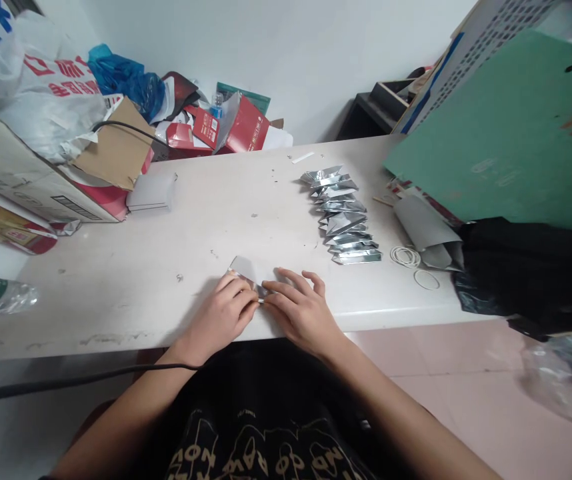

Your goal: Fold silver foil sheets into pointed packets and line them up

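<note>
Near the front edge of the white table, both hands work on one small piece of silver foil paper [244, 266], partly folded, its pale side showing at the top. My left hand [222, 308] is closed on its left side, fingers bent and thumb pressed down. From the right, my right hand [302, 308] pinches the near edge with thumb and index finger, while its other fingers stretch out. The fingers hide much of the paper. To the right lies a row of several folded silver foil pieces [343, 217], overlapping each other.
White rubber bands [405, 257] lie right of the row, by a rolled grey sheet [429, 227] and a black bag [531, 267]. A stack of white cards [153, 193] sits at the left, beside a carton [31, 167]. A large green board [506, 127] leans at the right.
</note>
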`<state>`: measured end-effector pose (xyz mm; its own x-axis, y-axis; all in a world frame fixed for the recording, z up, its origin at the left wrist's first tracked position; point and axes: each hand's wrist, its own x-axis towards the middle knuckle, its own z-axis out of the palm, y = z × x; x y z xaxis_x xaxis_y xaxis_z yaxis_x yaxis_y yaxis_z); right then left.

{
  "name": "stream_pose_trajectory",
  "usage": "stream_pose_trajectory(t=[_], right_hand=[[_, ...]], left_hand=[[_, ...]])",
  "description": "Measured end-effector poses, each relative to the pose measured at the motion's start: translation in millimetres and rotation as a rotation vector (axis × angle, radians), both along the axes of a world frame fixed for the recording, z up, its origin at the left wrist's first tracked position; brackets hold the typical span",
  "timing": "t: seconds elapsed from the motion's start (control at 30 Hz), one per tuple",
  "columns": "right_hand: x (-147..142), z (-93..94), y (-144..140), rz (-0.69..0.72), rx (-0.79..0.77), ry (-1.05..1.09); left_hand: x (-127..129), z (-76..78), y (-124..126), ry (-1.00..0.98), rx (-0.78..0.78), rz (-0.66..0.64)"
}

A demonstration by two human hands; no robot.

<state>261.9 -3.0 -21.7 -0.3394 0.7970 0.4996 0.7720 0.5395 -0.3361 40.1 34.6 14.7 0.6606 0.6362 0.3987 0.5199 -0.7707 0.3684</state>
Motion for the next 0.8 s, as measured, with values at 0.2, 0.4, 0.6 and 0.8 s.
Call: stream_pose_trajectory(t=[0.2,0.4,0.6,0.8], right_hand=[[-0.5,3.8,-2.0,-0.042,-0.067,0.039],[0.8,3.4,-1.6,-0.054,-0.008,0.042],[0.6,1.7,-3.9,0.001,0.011,0.062],[1.1,-0.6,-4.4,-0.124,-0.055,0.057]], left_hand=[[2.3,-3.2,-1.6,0.020,-0.033,0.026],[6.3,0.0,-4.6,0.117,0.082,0.041],[7.8,2.7,-4.7,0.048,-0.017,0.044],[7.9,0.4,-4.9,0.021,-0.042,0.060]])
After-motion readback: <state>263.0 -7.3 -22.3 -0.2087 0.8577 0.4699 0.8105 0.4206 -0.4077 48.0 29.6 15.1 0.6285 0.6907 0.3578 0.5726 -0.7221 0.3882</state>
